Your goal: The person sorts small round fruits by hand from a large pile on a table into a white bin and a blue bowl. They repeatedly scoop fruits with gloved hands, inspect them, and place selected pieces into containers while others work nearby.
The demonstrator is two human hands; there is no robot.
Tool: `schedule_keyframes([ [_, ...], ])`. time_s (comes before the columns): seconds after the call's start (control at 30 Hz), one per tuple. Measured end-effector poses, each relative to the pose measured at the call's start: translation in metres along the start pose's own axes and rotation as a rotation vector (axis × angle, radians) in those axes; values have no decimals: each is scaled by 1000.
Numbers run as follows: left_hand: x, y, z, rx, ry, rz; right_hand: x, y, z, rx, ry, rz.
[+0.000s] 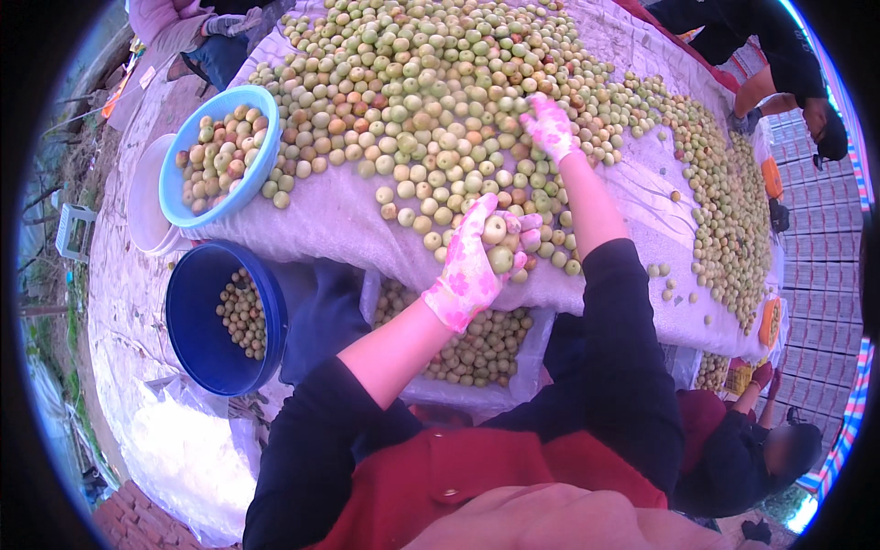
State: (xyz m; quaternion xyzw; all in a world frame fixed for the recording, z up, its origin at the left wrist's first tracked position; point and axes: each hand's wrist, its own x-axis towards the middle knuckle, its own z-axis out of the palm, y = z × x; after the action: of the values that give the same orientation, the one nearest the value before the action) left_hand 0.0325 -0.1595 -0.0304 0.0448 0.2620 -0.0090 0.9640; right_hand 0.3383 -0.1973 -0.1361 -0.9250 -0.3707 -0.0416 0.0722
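Note:
My left hand (474, 268), in a white glove with pink flowers, is turned palm up. It cradles several round, pale green fruits (500, 258), which look like jujubes. Farther out, my right hand (552, 129) wears a matching glove and reaches palm down among the heaped fruits (440, 75). Its fingertips touch the heap, but its palm is hidden, so I cannot see if a fruit is in it. Green, yellowish and reddish fruits lie on a pale cloth (330, 213). Below my left forearm is a plastic-lined container (533, 344) of fruits, partly hidden by the arm.
A light-blue basket (168, 185) of redder fruits stands at the left beside a white bucket (141, 199). Nearer is a dark-blue bucket (182, 330) partly filled with fruits. People work at the upper left, upper right and lower right. More fruits (729, 213) spread along the right.

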Motion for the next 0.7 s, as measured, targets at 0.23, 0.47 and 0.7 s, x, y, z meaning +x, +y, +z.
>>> schedule_keyframes([
  [0.23,4,-4,-5,26,-10,-50,-28,17,-20,478,-171,11],
  [0.47,6,-3,-5,23,-70,-7,70,62,14,496,93,177],
  [0.7,9,4,-1,21,-94,-2,84,9,14,203,23,13],
])
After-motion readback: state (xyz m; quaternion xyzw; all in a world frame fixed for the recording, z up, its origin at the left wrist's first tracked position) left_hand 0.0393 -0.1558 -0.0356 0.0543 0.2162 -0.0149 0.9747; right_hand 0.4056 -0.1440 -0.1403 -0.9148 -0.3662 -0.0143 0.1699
